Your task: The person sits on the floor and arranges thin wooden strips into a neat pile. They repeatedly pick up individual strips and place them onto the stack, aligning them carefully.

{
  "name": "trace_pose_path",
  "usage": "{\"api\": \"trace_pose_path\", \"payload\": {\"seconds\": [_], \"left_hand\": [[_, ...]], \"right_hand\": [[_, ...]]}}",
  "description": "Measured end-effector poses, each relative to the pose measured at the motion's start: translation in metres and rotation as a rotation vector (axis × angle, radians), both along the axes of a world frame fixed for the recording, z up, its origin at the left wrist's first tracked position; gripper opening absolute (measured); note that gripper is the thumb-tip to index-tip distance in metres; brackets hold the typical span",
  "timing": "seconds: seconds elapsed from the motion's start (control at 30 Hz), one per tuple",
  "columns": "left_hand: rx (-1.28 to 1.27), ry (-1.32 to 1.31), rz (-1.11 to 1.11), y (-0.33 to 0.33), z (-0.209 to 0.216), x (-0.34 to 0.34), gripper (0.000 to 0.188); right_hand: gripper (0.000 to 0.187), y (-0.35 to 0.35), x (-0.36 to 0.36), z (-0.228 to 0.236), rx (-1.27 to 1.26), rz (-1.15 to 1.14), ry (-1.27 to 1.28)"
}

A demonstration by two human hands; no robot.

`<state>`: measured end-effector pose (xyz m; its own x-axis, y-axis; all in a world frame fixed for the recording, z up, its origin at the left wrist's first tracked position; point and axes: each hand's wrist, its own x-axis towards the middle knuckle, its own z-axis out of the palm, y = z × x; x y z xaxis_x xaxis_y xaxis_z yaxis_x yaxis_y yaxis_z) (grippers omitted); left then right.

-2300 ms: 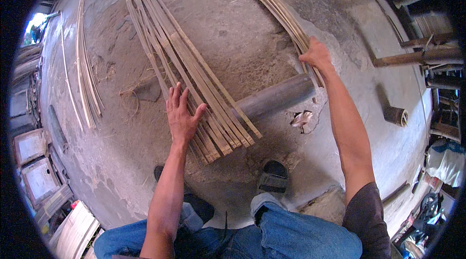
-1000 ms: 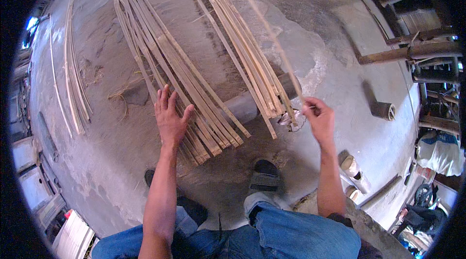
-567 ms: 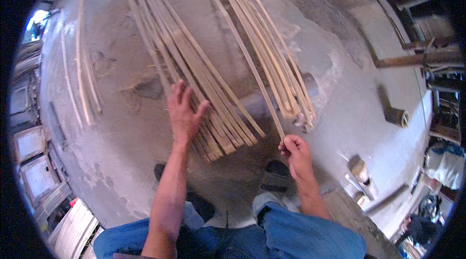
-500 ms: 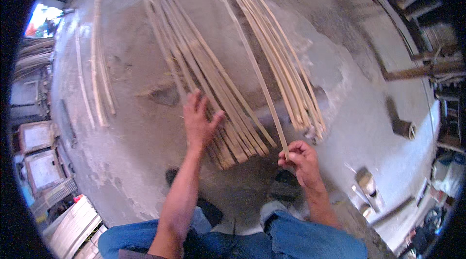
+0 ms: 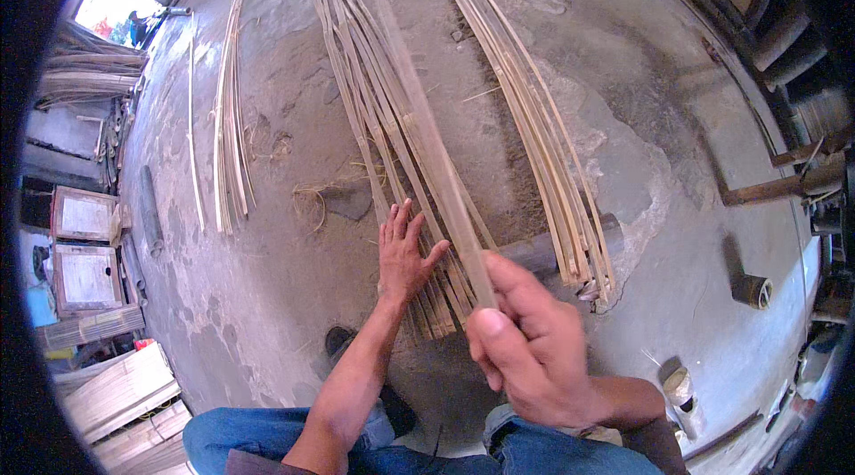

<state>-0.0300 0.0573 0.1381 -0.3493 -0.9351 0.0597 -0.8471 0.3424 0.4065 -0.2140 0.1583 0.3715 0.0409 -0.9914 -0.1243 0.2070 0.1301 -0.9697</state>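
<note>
- right hand (image 5: 534, 341), lower right of centre, nearest: fingers closed, thumb on top, gripping the end of one long flat strip (image 5: 448, 177) slanting to the top edge.
- left hand (image 5: 408, 252), centre: fingers spread wide, palm down over middle bundle (image 5: 378, 114) of strips.
- dark pole (image 5: 530, 254), right of centre, partly covered.
- right bundle (image 5: 530, 123), lower ends across the pole.
- left bundle (image 5: 230, 128), upper left, fanned; lone strip (image 5: 193, 128) beside it.

Tan strips (image 5: 451, 181), blu jeans (image 5: 245, 435), gry flr (image 5: 205, 315).
</note>
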Motion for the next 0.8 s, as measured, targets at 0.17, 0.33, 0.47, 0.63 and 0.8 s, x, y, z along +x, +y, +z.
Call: {"api": "trace_pose_path", "payload": {"seconds": [0.17, 0.33, 0.47, 0.63, 0.8], "left_hand": [[-0.006, -0.053, -0.018, -0.003, 0.001, 0.011, 0.060], [-0.034, 0.072, -0.040, -0.007, -0.011, 0.009, 0.049], [-0.085, -0.024, -0.015, -0.005, -0.013, 0.006, 0.048], [-0.099, 0.001, 0.013, -0.003, -0.009, 0.007, 0.049], [-0.088, -0.013, 0.014, -0.003, -0.009, 0.004, 0.048]], "right_hand": [[0.041, 0.003, 0.024, -0.063, 0.244, 0.032, -0.096], [0.037, 0.020, 0.048, -0.140, 0.267, -0.019, 0.030], [0.038, 0.040, 0.047, -0.170, 0.428, -0.079, 0.023], [0.034, 0.089, 0.039, -0.191, 0.534, -0.077, -0.077], [0.031, 0.097, 0.040, -0.201, 0.547, -0.183, -0.219]]}}
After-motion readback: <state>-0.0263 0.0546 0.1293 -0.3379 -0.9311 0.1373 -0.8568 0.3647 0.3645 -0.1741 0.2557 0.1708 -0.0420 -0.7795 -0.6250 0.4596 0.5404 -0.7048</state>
